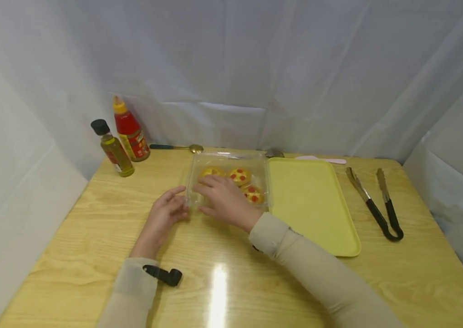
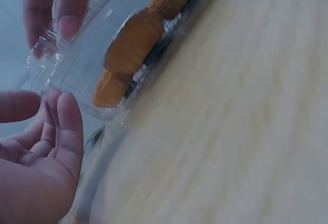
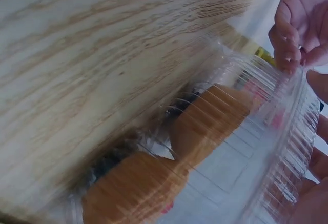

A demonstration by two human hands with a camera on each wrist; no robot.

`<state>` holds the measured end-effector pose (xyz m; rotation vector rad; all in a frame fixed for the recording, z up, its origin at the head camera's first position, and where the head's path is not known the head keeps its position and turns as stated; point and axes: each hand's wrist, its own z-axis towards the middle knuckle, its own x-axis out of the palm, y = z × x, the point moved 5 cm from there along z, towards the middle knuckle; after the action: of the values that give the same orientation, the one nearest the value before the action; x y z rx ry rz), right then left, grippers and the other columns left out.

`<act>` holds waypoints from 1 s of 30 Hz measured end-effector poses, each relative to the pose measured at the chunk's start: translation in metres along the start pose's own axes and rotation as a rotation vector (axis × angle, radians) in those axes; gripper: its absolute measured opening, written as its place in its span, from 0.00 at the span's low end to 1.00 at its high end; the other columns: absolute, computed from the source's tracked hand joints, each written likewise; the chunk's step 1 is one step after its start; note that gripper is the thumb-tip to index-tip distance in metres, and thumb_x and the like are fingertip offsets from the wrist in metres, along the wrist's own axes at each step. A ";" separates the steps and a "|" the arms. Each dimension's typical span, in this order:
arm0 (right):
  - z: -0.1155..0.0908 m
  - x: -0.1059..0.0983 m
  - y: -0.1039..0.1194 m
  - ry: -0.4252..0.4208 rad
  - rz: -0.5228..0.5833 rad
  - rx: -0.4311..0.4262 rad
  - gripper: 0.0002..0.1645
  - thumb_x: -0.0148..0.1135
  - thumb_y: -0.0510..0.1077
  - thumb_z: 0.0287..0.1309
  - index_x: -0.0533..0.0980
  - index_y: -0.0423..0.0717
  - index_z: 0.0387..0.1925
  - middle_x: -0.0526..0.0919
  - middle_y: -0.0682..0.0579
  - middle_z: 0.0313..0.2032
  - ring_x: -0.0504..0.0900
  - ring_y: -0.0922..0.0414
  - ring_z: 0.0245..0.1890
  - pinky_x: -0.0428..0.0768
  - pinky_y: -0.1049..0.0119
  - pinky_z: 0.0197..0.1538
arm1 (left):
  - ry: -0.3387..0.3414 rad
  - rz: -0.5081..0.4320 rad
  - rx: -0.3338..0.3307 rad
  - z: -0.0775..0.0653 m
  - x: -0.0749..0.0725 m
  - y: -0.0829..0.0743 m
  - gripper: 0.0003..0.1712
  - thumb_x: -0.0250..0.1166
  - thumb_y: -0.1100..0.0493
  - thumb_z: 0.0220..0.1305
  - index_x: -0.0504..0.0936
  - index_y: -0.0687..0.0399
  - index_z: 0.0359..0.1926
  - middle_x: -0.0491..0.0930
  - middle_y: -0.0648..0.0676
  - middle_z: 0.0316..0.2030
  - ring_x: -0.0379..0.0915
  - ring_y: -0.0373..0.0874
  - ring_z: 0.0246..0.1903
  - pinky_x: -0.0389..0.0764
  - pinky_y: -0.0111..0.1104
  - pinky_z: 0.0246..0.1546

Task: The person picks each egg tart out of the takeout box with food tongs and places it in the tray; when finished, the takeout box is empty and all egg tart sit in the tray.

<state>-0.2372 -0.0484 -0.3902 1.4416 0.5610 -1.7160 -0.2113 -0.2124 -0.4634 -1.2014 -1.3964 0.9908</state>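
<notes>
A clear plastic clamshell box [image 1: 230, 156] holds several round golden buns [image 1: 239, 176] topped with red spots. At its front left corner is my left hand [image 1: 165, 212], fingers loosely bent and fingertips right at the rim. My right hand [image 1: 227, 200] reaches over the lid from the front, fingers spread, its thumb near the front edge. In the left wrist view, the right fingers [image 2: 72, 14] point down at the lid's corner, just above the left hand [image 2: 51, 152]. The right wrist view shows the buns [image 3: 210, 124] through the ribbed side wall. The right hand hides part of the buns.
A yellow tray [image 1: 309, 200] lies right of the box, with black-handled tongs [image 1: 379, 209] beyond it. Behind are a spoon [image 1: 178, 147] and a pink knife [image 1: 329, 160]. A red sauce bottle [image 1: 132, 132] and an oil bottle [image 1: 114, 152] stand at the back left.
</notes>
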 end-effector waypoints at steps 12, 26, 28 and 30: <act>0.002 0.001 -0.004 -0.073 -0.005 0.000 0.27 0.70 0.49 0.60 0.77 0.52 0.61 0.76 0.48 0.61 0.71 0.50 0.62 0.71 0.47 0.62 | 0.000 -0.131 0.042 0.006 0.005 -0.001 0.27 0.49 0.68 0.75 0.59 0.65 0.72 0.75 0.50 0.40 0.77 0.39 0.38 0.81 0.30 0.45; 0.006 -0.007 -0.004 -0.155 -0.027 -0.053 0.26 0.70 0.48 0.59 0.79 0.46 0.58 0.79 0.47 0.58 0.76 0.50 0.57 0.75 0.53 0.60 | -0.018 -0.150 0.071 0.007 0.003 0.001 0.26 0.51 0.71 0.73 0.61 0.68 0.70 0.74 0.49 0.39 0.77 0.38 0.36 0.81 0.28 0.44; 0.006 -0.014 -0.004 -0.186 -0.033 -0.073 0.26 0.71 0.48 0.57 0.80 0.45 0.56 0.81 0.46 0.55 0.78 0.50 0.55 0.76 0.55 0.58 | -0.027 -0.140 0.074 0.007 0.004 0.002 0.26 0.52 0.71 0.73 0.62 0.68 0.69 0.74 0.50 0.39 0.77 0.38 0.36 0.81 0.28 0.43; 0.006 -0.022 -0.006 -0.217 -0.041 -0.085 0.25 0.71 0.48 0.57 0.80 0.44 0.55 0.82 0.46 0.53 0.80 0.50 0.52 0.79 0.57 0.55 | -0.036 -0.132 0.077 0.008 0.004 0.002 0.25 0.52 0.70 0.73 0.63 0.68 0.69 0.74 0.52 0.40 0.77 0.38 0.35 0.81 0.28 0.42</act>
<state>-0.2451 -0.0435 -0.3686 1.1741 0.5415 -1.8306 -0.2189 -0.2075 -0.4658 -1.0256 -1.4334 0.9686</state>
